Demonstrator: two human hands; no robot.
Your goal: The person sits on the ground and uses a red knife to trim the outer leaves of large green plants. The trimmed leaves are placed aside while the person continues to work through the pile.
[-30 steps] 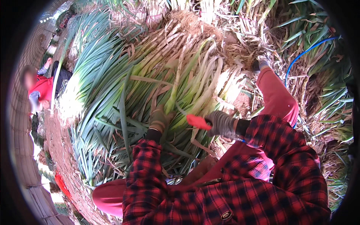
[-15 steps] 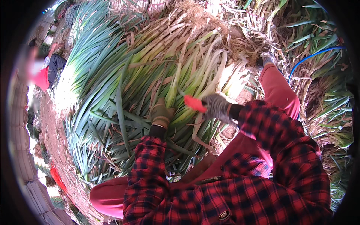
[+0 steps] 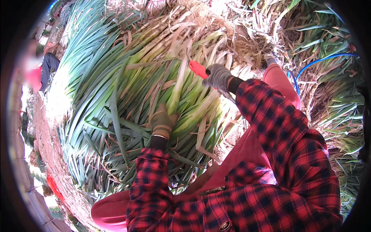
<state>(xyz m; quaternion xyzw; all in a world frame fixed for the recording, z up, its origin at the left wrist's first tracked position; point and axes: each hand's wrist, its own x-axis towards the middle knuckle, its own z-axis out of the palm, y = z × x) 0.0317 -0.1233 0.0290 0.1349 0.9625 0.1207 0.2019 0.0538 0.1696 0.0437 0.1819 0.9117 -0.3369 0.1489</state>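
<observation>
- Holding the pale onion stalk (image 3: 178, 86) low, at its green end, the gloved left hand (image 3: 163, 121) looks clamped on it, though the fingertips are hidden.
- The stalk lies on top of the onion pile (image 3: 91, 92), slanting from that hand up toward the tool's end.
- The gloved right hand (image 3: 219, 76) is wrapped around the handle of a red tool (image 3: 198, 69); its thin metal end points up, near the upper stalk. Whether they touch, I cannot tell.
- A firm left hold should stop the stalk rolling, with those fingers well apart from the metal.
- Short, light strokes angled away from the left forearm (image 3: 154, 170) seem safest.
- Loose dry leaves (image 3: 203, 133) beside the left hand could snag, so work around them.
</observation>
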